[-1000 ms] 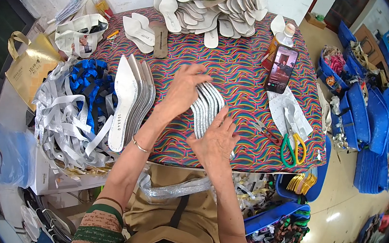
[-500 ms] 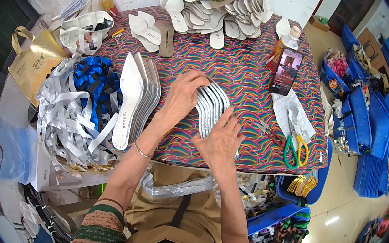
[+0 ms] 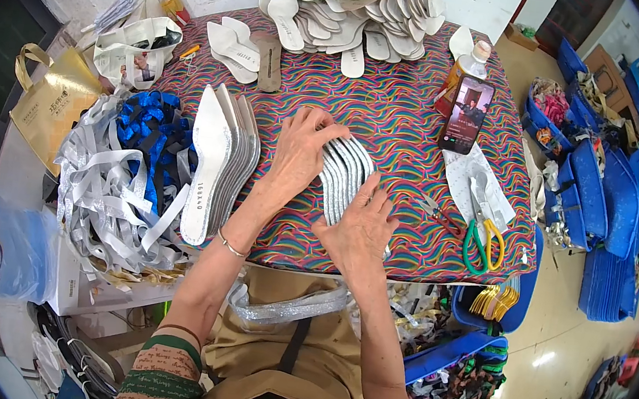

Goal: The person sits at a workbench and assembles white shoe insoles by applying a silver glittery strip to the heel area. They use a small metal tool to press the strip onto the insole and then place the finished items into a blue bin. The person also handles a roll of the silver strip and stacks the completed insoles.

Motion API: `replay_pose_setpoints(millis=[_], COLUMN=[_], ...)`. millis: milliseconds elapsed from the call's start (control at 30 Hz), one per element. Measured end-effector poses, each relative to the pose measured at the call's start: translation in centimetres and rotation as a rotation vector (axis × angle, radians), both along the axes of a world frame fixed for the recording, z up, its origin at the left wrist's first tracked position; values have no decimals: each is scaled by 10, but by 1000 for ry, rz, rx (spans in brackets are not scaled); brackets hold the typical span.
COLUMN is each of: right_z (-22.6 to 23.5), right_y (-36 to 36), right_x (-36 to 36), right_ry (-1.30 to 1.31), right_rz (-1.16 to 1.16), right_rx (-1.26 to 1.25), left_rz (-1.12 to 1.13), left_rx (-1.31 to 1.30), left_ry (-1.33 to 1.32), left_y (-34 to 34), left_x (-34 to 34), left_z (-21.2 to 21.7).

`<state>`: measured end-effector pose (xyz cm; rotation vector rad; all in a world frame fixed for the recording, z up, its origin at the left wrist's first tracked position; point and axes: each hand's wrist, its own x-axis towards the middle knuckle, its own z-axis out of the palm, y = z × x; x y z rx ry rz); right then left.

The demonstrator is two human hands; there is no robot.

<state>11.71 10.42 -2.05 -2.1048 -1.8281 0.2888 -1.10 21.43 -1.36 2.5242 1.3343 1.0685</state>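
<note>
Between my hands stands a stack of shoe insoles on edge, their curved silver glitter edges turned upward. My left hand is closed round the far left end of the stack. My right hand grips its near right end, thumb on the left side and fingers on the right. Parts of the stack are hidden under both palms. To the left of my left forearm, a second row of white insoles with silver edges stands on the patterned cloth. A silver glitter strip hangs across my lap below the table edge.
A heap of silver and blue strips lies at left. Loose white insoles pile up at the back. On the right are a phone leaning against a bottle, scissors and small snips. Blue baskets stand beyond.
The view has shifted slightly. Both hands keep their hold on the insole stack, with only a slight shift of the left fingers.
</note>
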Motion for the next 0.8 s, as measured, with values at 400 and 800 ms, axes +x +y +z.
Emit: replay_pose_setpoints(millis=[400,800], right_z=[2,6], right_y=[0,1], right_x=[1,0], right_ry=[14,0], right_rz=[15,-2], right_rx=[13,-38], left_rz=[60,136], left_rx=[120,135], left_ry=[-336,-173], left_y=[-17,-14], left_x=[-10,-7], left_z=[-20,-21])
